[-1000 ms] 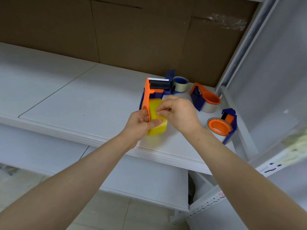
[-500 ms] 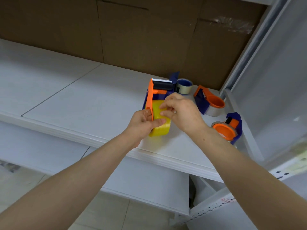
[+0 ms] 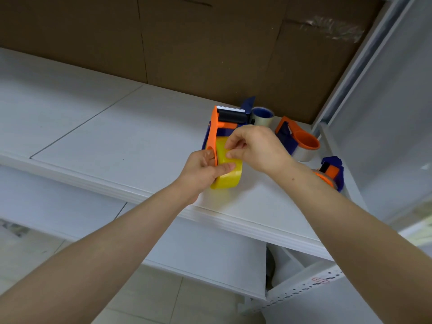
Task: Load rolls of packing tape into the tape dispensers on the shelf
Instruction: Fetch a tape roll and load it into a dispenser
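Note:
An orange and blue tape dispenser (image 3: 216,123) stands on the white shelf (image 3: 117,136), a yellow tape roll (image 3: 228,176) seated in it. My left hand (image 3: 202,169) grips the dispenser's orange side plate and the roll, thumb across the roll's face. My right hand (image 3: 254,148) pinches the tape at the top of the roll with thumb and forefinger. The dispenser's black roller and toothed blade show behind my hands.
Behind the dispenser is a clear tape roll (image 3: 263,116) on a blue dispenser. Two more orange and blue dispensers (image 3: 301,141) (image 3: 330,174) with clear rolls lie at the right, near the shelf's upright post (image 3: 350,66). Brown cardboard backs the shelf. A lower shelf (image 3: 210,249) sits beneath.
The camera has shifted slightly; my hands stay on the dispenser and yellow roll. My right fingers have moved a little on the top of the roll.

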Tool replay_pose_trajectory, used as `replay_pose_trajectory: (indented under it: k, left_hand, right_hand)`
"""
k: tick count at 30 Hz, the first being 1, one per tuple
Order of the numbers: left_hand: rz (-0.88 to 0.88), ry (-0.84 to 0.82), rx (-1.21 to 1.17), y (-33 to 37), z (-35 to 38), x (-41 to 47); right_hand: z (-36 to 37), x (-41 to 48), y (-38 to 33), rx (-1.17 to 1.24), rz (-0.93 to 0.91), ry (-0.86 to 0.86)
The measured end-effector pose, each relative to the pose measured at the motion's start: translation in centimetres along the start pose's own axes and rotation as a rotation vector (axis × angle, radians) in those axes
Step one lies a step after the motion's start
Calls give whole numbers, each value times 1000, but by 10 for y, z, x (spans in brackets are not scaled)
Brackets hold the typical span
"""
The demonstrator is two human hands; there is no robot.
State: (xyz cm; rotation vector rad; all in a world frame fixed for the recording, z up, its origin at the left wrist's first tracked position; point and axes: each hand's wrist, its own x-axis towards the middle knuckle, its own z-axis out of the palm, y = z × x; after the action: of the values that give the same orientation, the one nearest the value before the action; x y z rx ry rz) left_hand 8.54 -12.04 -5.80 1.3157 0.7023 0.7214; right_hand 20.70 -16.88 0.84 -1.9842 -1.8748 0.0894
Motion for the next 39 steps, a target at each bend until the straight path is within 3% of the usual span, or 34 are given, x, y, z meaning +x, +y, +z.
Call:
replay_pose_trajectory:
  k: [4, 11, 15, 22, 28, 33, 39]
  left_hand:
    - [3, -11, 25, 2, 1, 1]
    - [8, -21, 60, 3, 2, 3]
    - [9, -12, 85, 3, 3, 5]
    - [-8, -25, 92, 3, 1, 5]
    - [-19, -38, 69, 4, 0, 5]
    - [-26, -40, 70, 5, 2, 5]
    - [-43, -35, 92, 8, 0, 5]
  right_hand:
    - [-7, 3, -2, -123, -48, -47]
    - [-20, 16, -12, -457, -182, -282]
    - [-19, 16, -18, -645, -241, -278]
    - [-19, 11, -9, -577, -197, -304]
    - [-29, 5, 10, -223, -157, -259]
    - [-26, 3, 14, -411, -292, -192]
    - [-22, -1, 4, -607, -296, -213]
